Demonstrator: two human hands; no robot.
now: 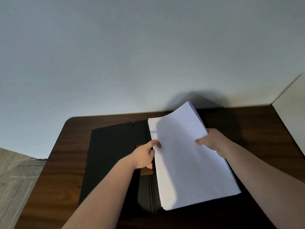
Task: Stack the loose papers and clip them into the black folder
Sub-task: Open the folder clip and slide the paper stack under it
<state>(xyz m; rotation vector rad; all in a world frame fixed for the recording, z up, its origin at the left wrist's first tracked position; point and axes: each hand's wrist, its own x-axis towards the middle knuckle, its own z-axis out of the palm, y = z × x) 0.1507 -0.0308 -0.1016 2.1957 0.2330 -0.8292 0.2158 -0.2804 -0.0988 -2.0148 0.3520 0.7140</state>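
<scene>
A stack of white papers [186,161] lies over the right half of the open black folder [112,159], which is spread flat on the dark wooden table [62,179]. My left hand [145,156] grips the stack's left edge near the folder's spine, thumb on top. My right hand [209,141] holds the right edge, with the far right corner lifted and curling upward. The folder's clip is hidden under my left hand and the papers.
A pale wall [132,55] rises right behind the table's far edge. A white board or panel [292,116] stands at the right. Wood-look flooring [14,179] shows to the left of the table's rounded corner.
</scene>
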